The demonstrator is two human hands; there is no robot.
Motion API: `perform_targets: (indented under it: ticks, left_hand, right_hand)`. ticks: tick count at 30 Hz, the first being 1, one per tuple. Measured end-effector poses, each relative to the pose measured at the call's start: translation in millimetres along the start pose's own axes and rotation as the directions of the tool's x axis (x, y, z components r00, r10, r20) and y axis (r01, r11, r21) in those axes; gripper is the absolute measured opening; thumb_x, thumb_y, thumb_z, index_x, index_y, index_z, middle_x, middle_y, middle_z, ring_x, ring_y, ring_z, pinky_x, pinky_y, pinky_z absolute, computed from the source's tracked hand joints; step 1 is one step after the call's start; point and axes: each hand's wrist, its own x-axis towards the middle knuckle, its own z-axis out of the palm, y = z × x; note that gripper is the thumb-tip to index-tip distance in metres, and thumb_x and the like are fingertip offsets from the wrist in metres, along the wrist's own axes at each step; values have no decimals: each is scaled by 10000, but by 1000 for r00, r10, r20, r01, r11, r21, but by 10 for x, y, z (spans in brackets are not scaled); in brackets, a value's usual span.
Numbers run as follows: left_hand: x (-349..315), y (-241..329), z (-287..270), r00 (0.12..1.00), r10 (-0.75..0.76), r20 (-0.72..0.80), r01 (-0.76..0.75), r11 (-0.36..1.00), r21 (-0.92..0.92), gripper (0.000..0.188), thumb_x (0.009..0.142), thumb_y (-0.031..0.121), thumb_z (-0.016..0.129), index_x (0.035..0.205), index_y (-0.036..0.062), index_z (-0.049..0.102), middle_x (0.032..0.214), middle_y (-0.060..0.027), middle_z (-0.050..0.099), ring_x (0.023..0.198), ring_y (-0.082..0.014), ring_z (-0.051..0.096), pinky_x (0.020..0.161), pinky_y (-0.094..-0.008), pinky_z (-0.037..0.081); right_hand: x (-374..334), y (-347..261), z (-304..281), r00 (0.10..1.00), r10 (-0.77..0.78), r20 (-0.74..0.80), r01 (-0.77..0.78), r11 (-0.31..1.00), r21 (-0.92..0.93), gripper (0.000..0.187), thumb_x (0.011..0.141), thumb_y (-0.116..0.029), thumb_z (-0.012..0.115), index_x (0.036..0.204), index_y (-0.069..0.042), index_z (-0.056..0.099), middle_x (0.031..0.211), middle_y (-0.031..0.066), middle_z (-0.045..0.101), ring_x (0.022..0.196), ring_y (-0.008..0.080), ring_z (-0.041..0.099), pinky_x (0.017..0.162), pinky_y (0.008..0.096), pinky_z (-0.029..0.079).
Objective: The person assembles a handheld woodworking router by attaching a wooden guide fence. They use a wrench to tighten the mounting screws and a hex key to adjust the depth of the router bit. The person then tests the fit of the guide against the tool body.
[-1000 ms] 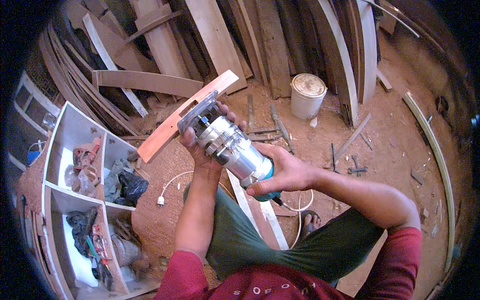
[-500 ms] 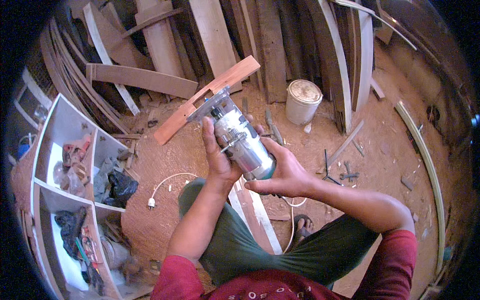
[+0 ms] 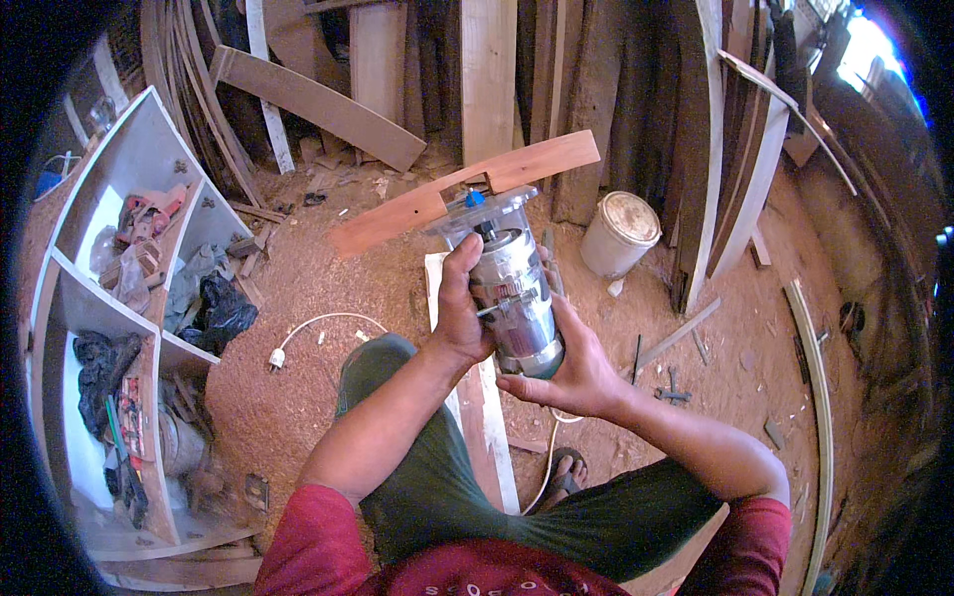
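Between both hands I hold a silver trim router, tilted with its base away from me. My left hand is closed around its left side, the thumb lying up along the body near the collet. My right hand grips the lower right of the body near the motor end. A clear base plate sits at the far end, and a blue router bit shows there. Against the plate lies a reddish wooden strip with a notch near its middle. The fingers behind the router are mostly hidden.
Planks lean along the back. A lidded white bucket stands right of the router. A white plug and cord lie on the sawdust-covered floor. On the left is a compartmented white cabinet holding tools and bags. A pale board lies between my legs.
The router and its wooden strip have turned clockwise, so the strip lies closer to level. Both hands keep their hold. The whole view has shifted too.
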Motion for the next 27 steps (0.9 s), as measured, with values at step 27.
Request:
perform_targets:
  ticks: [27]
  left_hand:
    - [-102, -117, 100, 941, 337, -34, -236, 723, 650, 436, 922, 302, 686, 1225, 13, 562, 1105, -75, 651, 979, -156, 619, 841, -307, 515]
  right_hand:
    - [34, 251, -33, 930, 118, 349, -238, 916, 323, 725, 669, -267, 848, 1247, 16, 514, 1097, 128, 670, 957, 192, 649, 872, 365, 533]
